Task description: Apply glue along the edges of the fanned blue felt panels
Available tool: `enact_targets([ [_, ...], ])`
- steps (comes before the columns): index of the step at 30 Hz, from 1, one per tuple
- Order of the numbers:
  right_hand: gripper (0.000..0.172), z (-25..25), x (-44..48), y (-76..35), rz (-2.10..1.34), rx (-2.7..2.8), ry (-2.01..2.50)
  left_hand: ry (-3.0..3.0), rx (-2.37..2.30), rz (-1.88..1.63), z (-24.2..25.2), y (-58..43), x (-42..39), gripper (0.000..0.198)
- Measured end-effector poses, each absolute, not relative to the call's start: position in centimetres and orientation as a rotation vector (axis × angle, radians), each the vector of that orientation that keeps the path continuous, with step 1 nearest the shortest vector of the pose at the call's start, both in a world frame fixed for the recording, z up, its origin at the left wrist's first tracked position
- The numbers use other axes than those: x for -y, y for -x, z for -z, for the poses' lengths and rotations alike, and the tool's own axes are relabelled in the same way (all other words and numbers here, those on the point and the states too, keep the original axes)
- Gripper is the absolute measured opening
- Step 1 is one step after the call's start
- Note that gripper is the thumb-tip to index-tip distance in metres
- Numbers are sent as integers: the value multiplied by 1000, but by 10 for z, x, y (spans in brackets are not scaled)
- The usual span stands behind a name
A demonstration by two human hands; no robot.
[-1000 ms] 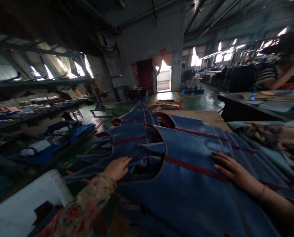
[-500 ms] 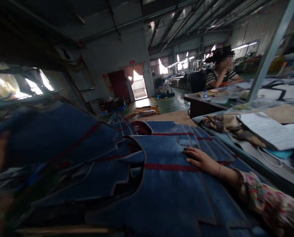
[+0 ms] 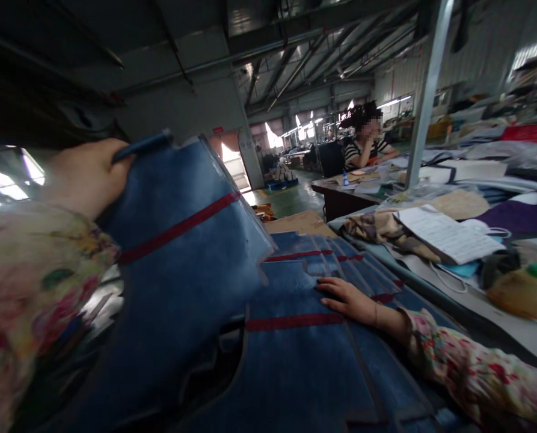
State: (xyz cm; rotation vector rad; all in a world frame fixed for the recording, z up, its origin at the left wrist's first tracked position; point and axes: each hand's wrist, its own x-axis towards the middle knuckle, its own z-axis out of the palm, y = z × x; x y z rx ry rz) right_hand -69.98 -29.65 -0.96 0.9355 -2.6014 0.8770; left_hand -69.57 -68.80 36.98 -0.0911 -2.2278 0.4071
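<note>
My left hand point(image 3: 85, 174) is closed on the top edge of a blue mat piece point(image 3: 178, 264) with a red stripe, holding it lifted and tilted in front of me. My right hand point(image 3: 347, 297) lies flat, fingers stretched, on the stack of blue mats point(image 3: 304, 361) with red stripes spread over the table. Both my sleeves are floral. The lifted piece hides what lies behind it on the left.
To the right, a cluttered table carries white papers point(image 3: 446, 231), patterned cloth point(image 3: 379, 228), a purple piece and a green-topped object point(image 3: 527, 288). A grey post point(image 3: 424, 96) stands there. A person in a striped top point(image 3: 367, 150) sits at a far desk. An open doorway lies beyond.
My left hand has raised the blue mat piece from the stack up to head height. The view has swung right. My right hand stays flat on the stack.
</note>
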Motion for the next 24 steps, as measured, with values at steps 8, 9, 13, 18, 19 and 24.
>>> enact_targets([
  [8, 43, 8, 296, 697, -916, 2590, -918, 557, 2147, -418, -310, 705, 596, 43],
  [9, 43, 7, 296, 697, -916, 2586, -921, 652, 2205, -456, -285, 703, 591, 40],
  [13, 42, 8, 296, 698, -902, 2578, -924, 1023, 2473, -507, -160, 686, 583, 36],
  [18, 36, 10, 296, 700, -878, 2605, -909, 1220, 2705, -451, -66, 668, 584, 35],
  [19, 36, 11, 296, 700, -889, 2607, -895, 1207, 2719, -433, -63, 667, 585, 36],
  [24, 46, 10, 297, 698, -1033, 2607, -772, 1219, 2730, -416, -77, 666, 585, 37],
])
